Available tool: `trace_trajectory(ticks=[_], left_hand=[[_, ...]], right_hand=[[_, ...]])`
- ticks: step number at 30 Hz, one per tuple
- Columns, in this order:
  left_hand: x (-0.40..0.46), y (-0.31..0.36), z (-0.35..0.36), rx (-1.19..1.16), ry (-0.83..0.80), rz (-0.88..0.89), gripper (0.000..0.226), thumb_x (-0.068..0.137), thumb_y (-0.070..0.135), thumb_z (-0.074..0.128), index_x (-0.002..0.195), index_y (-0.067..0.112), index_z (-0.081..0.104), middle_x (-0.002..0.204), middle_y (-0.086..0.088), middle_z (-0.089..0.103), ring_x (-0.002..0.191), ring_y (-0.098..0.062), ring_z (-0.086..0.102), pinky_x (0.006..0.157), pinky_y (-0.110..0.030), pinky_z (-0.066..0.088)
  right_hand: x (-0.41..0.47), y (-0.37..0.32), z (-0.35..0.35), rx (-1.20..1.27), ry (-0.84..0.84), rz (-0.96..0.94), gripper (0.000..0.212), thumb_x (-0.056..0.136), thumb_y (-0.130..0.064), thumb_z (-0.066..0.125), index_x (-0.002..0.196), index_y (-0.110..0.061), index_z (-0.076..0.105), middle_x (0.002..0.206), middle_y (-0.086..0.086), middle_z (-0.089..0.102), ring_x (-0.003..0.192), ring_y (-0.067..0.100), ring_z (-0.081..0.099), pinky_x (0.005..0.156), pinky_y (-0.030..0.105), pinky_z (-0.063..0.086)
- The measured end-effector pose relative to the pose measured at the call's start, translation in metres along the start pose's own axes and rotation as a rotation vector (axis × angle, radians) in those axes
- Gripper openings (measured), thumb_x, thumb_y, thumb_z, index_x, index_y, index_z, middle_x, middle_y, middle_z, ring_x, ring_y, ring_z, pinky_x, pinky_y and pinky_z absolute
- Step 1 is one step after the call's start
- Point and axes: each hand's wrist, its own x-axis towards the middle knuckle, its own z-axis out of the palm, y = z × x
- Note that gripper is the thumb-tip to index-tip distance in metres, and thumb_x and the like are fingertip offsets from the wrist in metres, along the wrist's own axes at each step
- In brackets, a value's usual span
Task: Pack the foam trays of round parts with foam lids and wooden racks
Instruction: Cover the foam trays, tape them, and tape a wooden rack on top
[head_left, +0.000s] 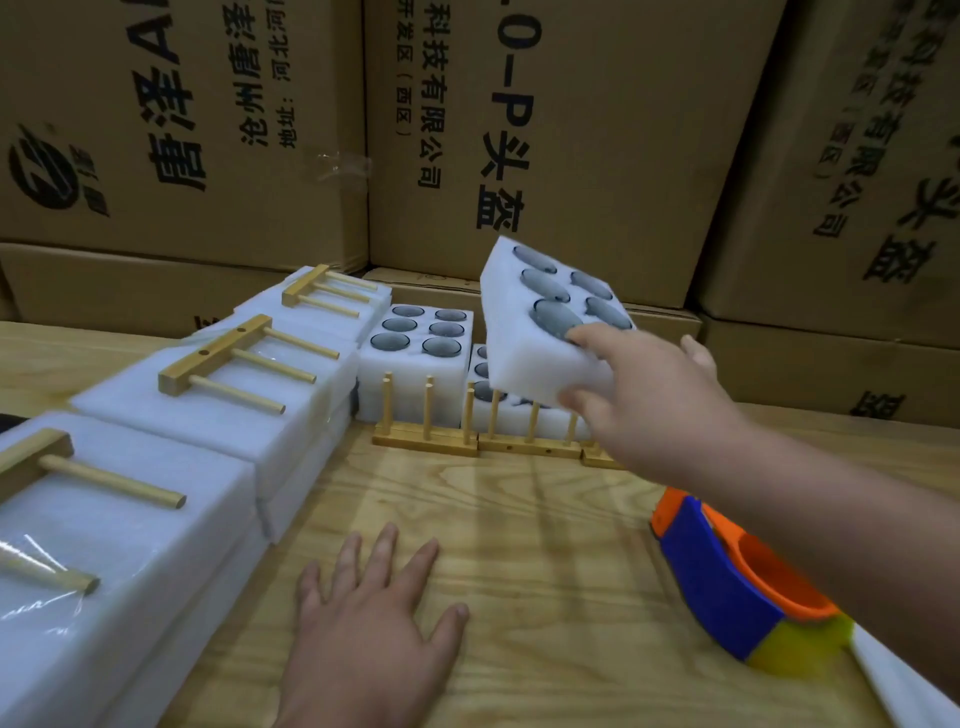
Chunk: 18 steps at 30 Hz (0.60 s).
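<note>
Right hand (644, 400) is gripping a white foam tray (524, 332) by its near end, holding it tilted above upright wooden racks (467, 436) on the desk (519, 545). Left hand (374, 623) is resting flat on the pale wood grain, fingers spread, holding nothing. Dark round parts (556, 314) are sitting in the tray's round pockets. Covered foam packs (218, 410) topped with dowel racks are lying at left.

The wooden table (519, 545) bears a row of wrapped foam packs (218, 415) along its left, foam trays (410, 358) at the back behind upright racks (431, 441), a tape dispenser (737, 587) right, and the left hand (374, 634) lying flat.
</note>
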Motion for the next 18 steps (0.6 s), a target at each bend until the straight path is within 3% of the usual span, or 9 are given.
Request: trace_trajectory(ticks=[6,11,14,18], left_hand=[[-0.002,0.001,0.0,-0.003,0.014,-0.004,0.089,0.071,0.088,0.004,0.155,0.058,0.001,0.17,0.017,-0.007,0.157,-0.018,-0.01,0.12,-0.053,-0.006],[-0.004,0.002,-0.003,-0.017,0.005,-0.003,0.086,0.075,0.087,0.009,0.155,0.056,0.003,0.17,0.015,-0.005,0.157,-0.019,-0.009,0.121,-0.054,-0.004],[-0.005,0.003,-0.007,0.005,-0.021,0.012,0.082,0.081,0.082,0.019,0.156,0.054,0.002,0.17,0.014,-0.007,0.157,-0.02,-0.009,0.122,-0.054,-0.002],[-0.005,0.003,-0.009,0.036,-0.047,0.028,0.077,0.088,0.079,0.022,0.157,0.053,0.0,0.17,0.013,-0.011,0.157,-0.021,-0.011,0.123,-0.054,-0.002]], right_hand=[[-0.053,-0.007,-0.011,-0.072,-0.108,-0.046,0.044,0.095,-0.053,0.056,0.136,-0.047,0.042,0.129,-0.015,0.058,0.125,0.017,0.052,0.111,0.043,0.025],[-0.097,-0.015,-0.016,-0.14,-0.21,-0.147,0.043,0.093,-0.058,0.048,0.131,-0.049,0.031,0.118,-0.017,0.054,0.116,0.015,0.052,0.098,0.041,0.033],[-0.123,-0.021,-0.012,-0.184,-0.332,-0.181,0.043,0.09,-0.058,0.045,0.128,-0.051,0.028,0.108,-0.016,0.045,0.101,0.019,0.044,0.089,0.039,0.028],[-0.138,-0.03,-0.003,-0.215,-0.499,-0.18,0.047,0.093,-0.055,0.052,0.133,-0.05,0.028,0.116,-0.008,0.045,0.088,0.022,0.02,0.086,0.041,0.018]])
